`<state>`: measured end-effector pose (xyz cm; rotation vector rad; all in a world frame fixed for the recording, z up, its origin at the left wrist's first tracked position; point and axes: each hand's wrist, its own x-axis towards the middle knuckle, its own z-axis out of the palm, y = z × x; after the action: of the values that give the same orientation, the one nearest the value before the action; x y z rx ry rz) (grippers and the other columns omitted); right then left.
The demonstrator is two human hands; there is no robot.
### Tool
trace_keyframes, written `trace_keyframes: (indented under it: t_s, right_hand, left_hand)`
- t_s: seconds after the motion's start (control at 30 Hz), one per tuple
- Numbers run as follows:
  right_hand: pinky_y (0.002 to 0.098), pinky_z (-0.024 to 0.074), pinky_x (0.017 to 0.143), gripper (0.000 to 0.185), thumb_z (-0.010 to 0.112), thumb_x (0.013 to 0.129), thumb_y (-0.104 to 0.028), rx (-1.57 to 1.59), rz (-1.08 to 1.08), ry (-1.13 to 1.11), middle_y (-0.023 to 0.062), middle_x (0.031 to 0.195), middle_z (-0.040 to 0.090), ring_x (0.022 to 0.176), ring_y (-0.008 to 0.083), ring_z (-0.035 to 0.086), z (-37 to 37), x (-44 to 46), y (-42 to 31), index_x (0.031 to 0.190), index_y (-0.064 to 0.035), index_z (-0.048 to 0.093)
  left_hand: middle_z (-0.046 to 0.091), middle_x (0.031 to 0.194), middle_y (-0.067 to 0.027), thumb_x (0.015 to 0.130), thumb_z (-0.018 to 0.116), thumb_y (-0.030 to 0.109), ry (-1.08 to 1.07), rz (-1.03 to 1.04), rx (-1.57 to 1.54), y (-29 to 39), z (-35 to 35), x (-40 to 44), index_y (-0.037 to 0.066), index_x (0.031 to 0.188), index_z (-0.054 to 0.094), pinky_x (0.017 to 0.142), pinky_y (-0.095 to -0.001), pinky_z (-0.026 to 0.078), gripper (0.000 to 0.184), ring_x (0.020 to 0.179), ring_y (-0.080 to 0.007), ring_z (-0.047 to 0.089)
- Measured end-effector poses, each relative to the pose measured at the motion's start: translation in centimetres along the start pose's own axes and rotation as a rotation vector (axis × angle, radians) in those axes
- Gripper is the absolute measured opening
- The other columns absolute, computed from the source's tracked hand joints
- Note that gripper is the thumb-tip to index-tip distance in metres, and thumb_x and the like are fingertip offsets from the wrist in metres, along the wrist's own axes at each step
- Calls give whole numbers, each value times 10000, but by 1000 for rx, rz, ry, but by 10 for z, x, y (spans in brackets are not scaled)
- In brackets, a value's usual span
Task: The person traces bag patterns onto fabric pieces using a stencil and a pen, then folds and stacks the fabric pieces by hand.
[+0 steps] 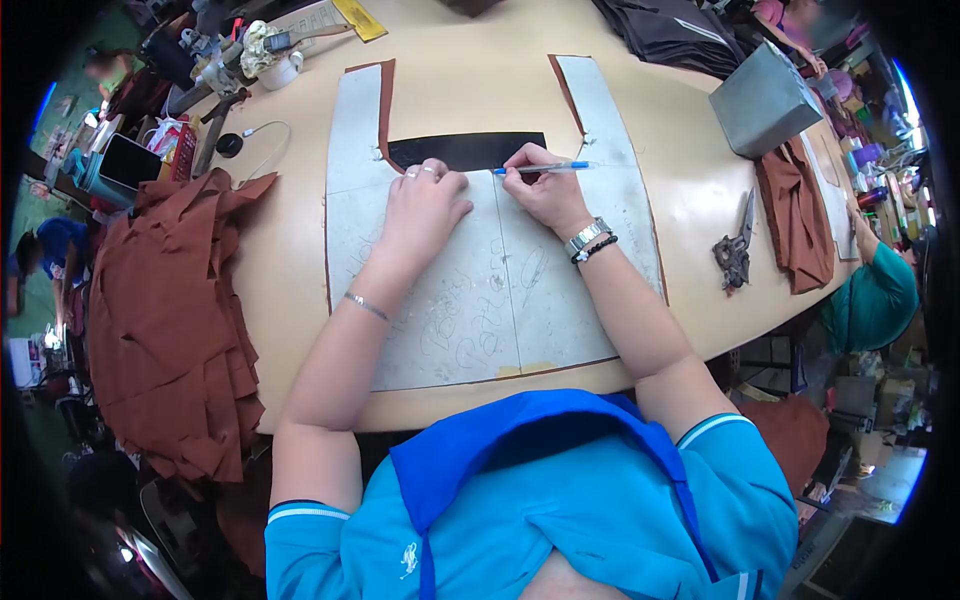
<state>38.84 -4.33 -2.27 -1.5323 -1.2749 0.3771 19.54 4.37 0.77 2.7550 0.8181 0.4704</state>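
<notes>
A large white pattern template (pixel 440 290) with pencilled lines and handwriting lies flat before me, on brown material (pixel 386 100) that shows along its edges. In my right hand (pixel 545 190) is a blue pen (pixel 565 166), pinched between the fingers, its tip by the middle of the template's inner edge. My left hand (pixel 428 205) rests on the template just left of the pen, fingers at that edge and thumb apart. Beyond both hands, a black strip (pixel 465 150) lies in the opening between the template's two upright arms.
Brown pieces (pixel 175 320) are heaped at the table's left edge. On the right are scissors (pixel 735 250), a grey metal block (pixel 765 100) and folded brown material (pixel 795 215). A white pot (pixel 278 68) with a brush stands far left. Other people (pixel 875 295) are around the table.
</notes>
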Motion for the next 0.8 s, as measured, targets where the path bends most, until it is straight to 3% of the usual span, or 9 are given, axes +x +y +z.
trace_keyframes:
  t_s: [0.13,0.43,0.53,0.63,0.73,0.8]
  right_hand:
    - [259,530,594,99,672,802,-103,-53,12,14,58,720,674,629,121,640,1,1,-5,792,-16,627]
    - [243,504,551,69,669,809,-84,-23,-41,28,63,706,675,591,105,627,1,2,-2,807,-21,642]
    - [231,509,586,86,675,834,-90,29,46,49,55,767,691,654,91,635,3,2,2,884,-22,655]
    - [216,508,621,131,674,868,-106,209,141,105,47,857,705,731,81,641,2,11,5,966,-20,657]
    - [209,506,631,164,672,890,-124,335,230,111,52,916,713,811,87,665,8,21,-13,1005,-8,656]
    - [207,505,628,158,671,893,-127,391,233,74,56,916,715,830,93,674,25,32,-19,996,-8,661]
  left_hand:
    - [603,1095,-102,816,727,246,62,-45,-31,-1,-3,-27,117,1088,674,876,-416,475,305,1067,-294,570]
    - [603,1088,-87,825,717,245,101,-88,-57,-2,-3,-40,104,1085,687,891,-409,472,297,1061,-282,568]
    - [592,1167,-108,816,732,294,50,-102,-68,-5,-5,-40,110,1155,652,933,-434,451,394,1135,-296,543]
    - [499,1353,-173,802,731,434,100,-178,76,-10,-2,-41,127,1269,574,1028,-519,382,581,1297,-335,438]
    - [339,1496,-224,775,692,590,-4,-279,145,-14,-5,-40,145,1355,490,1088,-618,270,759,1417,-365,282]
    - [300,1517,-230,769,666,636,-34,-306,86,-17,-5,-41,146,1366,478,1092,-651,229,796,1436,-375,240]
